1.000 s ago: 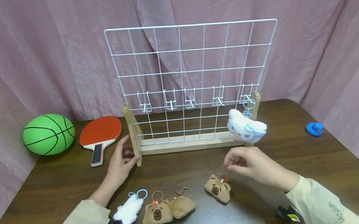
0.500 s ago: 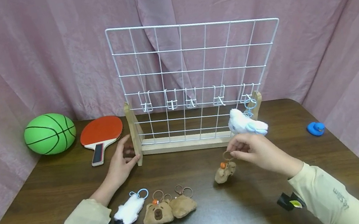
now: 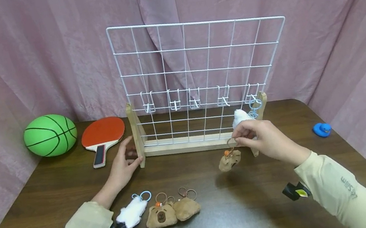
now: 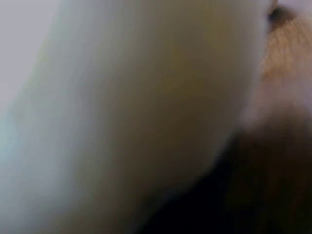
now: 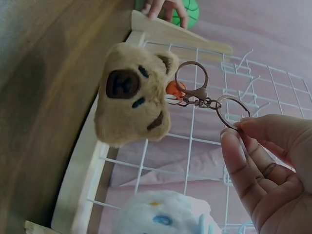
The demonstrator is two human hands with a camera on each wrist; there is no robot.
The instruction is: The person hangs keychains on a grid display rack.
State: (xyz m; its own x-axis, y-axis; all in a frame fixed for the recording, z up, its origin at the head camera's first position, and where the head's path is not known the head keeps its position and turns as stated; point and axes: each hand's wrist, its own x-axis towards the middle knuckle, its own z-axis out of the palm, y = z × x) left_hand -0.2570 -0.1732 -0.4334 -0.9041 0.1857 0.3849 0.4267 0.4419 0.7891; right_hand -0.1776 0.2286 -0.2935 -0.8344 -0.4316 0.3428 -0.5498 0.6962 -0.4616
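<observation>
My right hand [image 3: 259, 136] pinches the metal ring of a brown plush capybara keychain [image 5: 129, 95] between thumb and fingers. The plush dangles below in the head view, in front of the wire grid rack [image 3: 188, 146]; an orange bead [image 5: 175, 90] sits at its top. Behind this hand, a white plush keychain [image 3: 240, 116] hangs by a blue ring from the rightmost hook. My left hand [image 3: 122, 170] holds the rack's left wooden leg [image 3: 136, 136], thumb at the front edge, some fingertips hidden. The left wrist view is blurred by something close to the lens.
Two more brown plush keychains [image 3: 160, 216] lie at the table's front, beside a white plush keychain [image 3: 132, 213]. Several white hooks [image 3: 175, 105] line the grid. A green ball [image 3: 50, 135] and a red table tennis paddle [image 3: 103, 131] are left; a blue rubber duck [image 3: 322, 130] is right.
My right hand has lifted the capybara keychain off the table and carried it forward toward the rack, now covering much of the hanging white plush. My left hand stays at the rack's leg.
</observation>
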